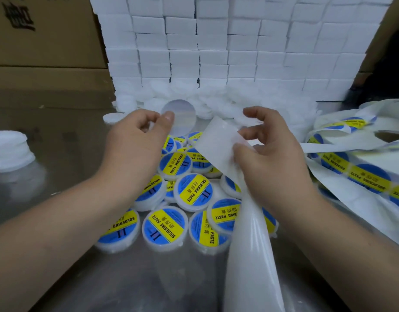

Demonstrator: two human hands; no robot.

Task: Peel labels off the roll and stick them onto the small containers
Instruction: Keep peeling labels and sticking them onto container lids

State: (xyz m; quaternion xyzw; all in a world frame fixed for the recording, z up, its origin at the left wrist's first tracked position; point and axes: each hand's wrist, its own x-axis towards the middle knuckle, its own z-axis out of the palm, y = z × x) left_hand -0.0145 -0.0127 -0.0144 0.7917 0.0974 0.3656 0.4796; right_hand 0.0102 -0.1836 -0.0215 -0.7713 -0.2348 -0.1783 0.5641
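Risks:
- The left hand (131, 149) pinches one peeled label (179, 113) by its edge between thumb and fingertips, above the far edge of the labelled containers (191, 192). The pale back faces the camera. The disc hangs free, so it could curl and stick to itself or to a fingertip. Likely cause is a loose, one-sided hold.
- The bare containers (216, 102) lie heaped beyond the labelled pile. Reaching across could drag the sticky face over finished lids.
- The right hand (270, 163), over the pile's right side, has thumb and fingers clamped on the backing strip (248, 244). The strip trails toward the viewer across the pile and could sweep containers along the table (59, 136). A hard pull might also tear it.
- Pressing the label down off-centre would leave a crooked or creased face.

Counts:
- Peeled label: one.
- Labelled containers: about fifteen faces show, with more partly hidden.
- Label roll (356, 135), right of the pile: one, with at least five printed labels showing on its loose turns.
- Bare containers: too many and too blurred to count.
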